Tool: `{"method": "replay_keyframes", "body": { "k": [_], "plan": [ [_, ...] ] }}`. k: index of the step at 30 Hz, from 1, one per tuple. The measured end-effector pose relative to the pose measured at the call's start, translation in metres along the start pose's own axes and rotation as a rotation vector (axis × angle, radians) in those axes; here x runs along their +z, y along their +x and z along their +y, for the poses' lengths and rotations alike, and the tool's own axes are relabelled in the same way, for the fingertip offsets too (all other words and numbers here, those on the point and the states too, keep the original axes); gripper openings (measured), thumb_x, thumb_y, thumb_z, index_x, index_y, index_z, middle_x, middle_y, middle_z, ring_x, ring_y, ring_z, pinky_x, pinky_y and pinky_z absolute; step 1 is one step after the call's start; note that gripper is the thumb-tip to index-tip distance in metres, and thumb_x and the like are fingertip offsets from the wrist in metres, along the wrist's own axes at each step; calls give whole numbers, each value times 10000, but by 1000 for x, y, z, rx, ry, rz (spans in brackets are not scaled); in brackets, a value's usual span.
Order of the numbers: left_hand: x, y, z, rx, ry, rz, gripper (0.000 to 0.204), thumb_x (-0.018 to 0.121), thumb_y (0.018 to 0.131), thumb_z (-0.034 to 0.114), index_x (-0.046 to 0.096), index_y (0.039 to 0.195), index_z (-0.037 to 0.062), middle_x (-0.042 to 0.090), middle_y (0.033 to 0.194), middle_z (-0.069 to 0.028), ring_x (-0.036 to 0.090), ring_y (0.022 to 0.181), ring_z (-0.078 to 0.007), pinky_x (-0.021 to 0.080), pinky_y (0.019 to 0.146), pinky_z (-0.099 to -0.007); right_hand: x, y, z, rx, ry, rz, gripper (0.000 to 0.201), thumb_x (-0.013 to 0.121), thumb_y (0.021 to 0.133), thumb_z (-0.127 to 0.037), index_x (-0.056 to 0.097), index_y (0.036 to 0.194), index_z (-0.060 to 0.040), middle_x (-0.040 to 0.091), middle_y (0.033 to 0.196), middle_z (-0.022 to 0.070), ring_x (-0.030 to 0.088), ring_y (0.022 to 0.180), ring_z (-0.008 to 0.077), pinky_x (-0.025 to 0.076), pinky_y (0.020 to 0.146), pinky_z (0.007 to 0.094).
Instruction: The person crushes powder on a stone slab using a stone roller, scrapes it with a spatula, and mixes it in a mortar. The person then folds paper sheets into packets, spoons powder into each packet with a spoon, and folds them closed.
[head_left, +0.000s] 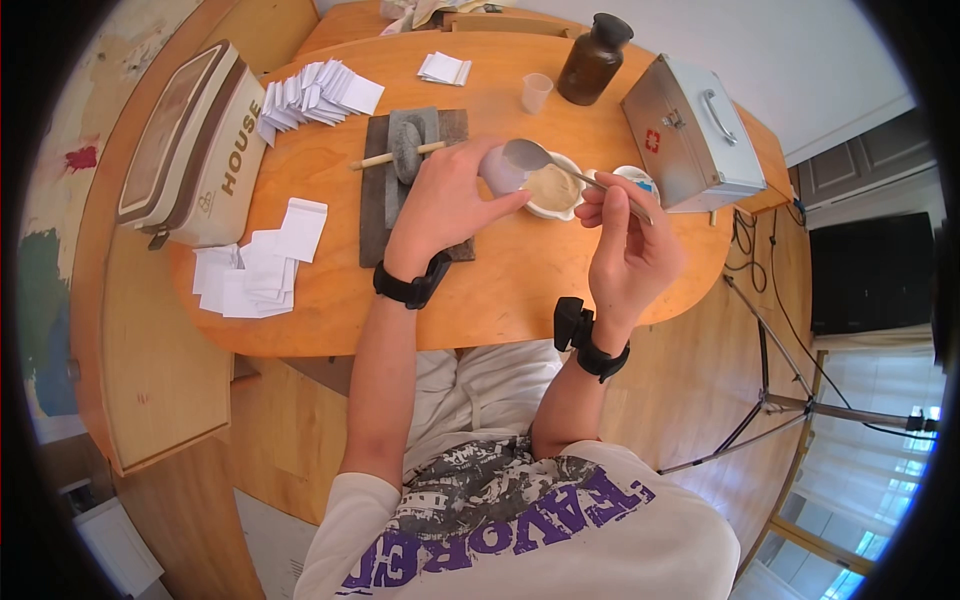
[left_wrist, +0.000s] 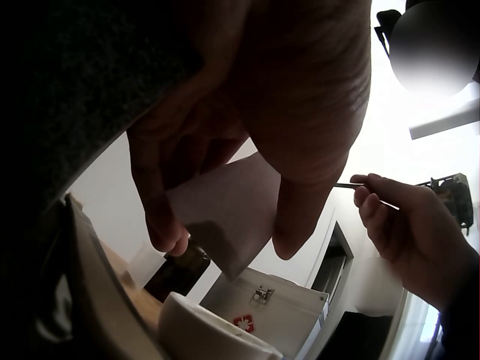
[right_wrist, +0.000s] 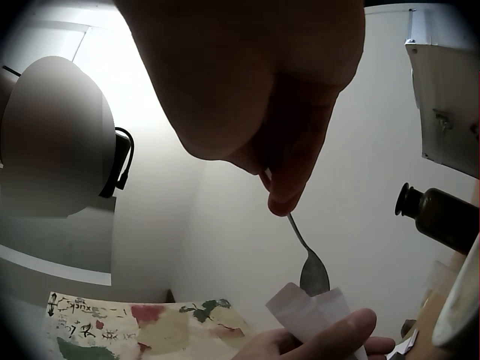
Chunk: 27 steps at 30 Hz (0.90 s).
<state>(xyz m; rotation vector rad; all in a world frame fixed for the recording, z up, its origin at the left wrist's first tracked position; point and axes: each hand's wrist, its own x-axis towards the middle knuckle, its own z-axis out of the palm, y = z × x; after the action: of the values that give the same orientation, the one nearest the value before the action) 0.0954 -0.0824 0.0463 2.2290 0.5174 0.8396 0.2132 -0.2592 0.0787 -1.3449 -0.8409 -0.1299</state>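
My left hand [head_left: 445, 200] holds a small white paper packet [head_left: 503, 174] between thumb and fingers. In my right hand [head_left: 638, 250] a metal spoon [head_left: 528, 154] is pinched by its handle, its bowl pointing left. The right wrist view shows the spoon's tip at the packet's open mouth [right_wrist: 311, 309]. Both hands are raised over the table, close to a white bowl [head_left: 548, 213] of beige powder [head_left: 553, 186]. From the left wrist, the packet [left_wrist: 232, 206] hangs above the bowl's rim [left_wrist: 214, 330].
A grinding stone wheel [head_left: 405, 150] with a wooden rod rests on dark slabs [head_left: 373, 225], left of the bowl. White packets lie in piles [head_left: 325, 92], [head_left: 262, 275] on the left. At the back right stand a plastic cup [head_left: 536, 93], a brown bottle [head_left: 597, 60] and a metal first-aid case [head_left: 690, 135].
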Motion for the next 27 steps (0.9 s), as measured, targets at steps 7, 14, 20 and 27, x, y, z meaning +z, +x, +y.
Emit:
{"method": "replay_keyframes", "body": {
  "k": [7, 14, 20, 27],
  "plan": [
    [-3, 1, 3, -21, -21, -22, 604, 970, 848, 284, 749, 1336, 6, 830, 1068, -158, 764, 883, -281, 600, 813, -383, -4, 1, 6, -125, 4, -49, 104, 730, 1107, -2, 807, 1131, 63, 815, 904, 110, 782, 764, 154, 626, 698, 277],
    [-2, 0, 1, -8, -35, -4, 594, 974, 862, 282, 745, 1331, -1, 838, 1087, -154, 773, 905, -249, 602, 820, -378, -5, 6, 17, 123, -66, 160, 162, 708, 1135, -65, 810, 1131, 61, 812, 891, 111, 777, 765, 144, 625, 704, 273],
    [-2, 1, 0, -16, -65, -3, 592, 982, 864, 278, 743, 1321, -13, 839, 1084, -151, 790, 934, -241, 614, 849, -367, -7, 2, 46, 256, -295, -87, 197, 715, 1129, -120, 811, 1135, 52, 833, 872, 104, 809, 747, 150, 623, 690, 279],
    [-2, 1, 0, -19, -54, -19, 588, 981, 866, 273, 747, 1322, -14, 842, 1087, -150, 799, 947, -243, 620, 864, -368, -11, 2, 47, 353, -260, -87, 225, 688, 1145, -134, 812, 1134, 53, 827, 864, 93, 792, 733, 139, 627, 701, 279]
  ]
}}
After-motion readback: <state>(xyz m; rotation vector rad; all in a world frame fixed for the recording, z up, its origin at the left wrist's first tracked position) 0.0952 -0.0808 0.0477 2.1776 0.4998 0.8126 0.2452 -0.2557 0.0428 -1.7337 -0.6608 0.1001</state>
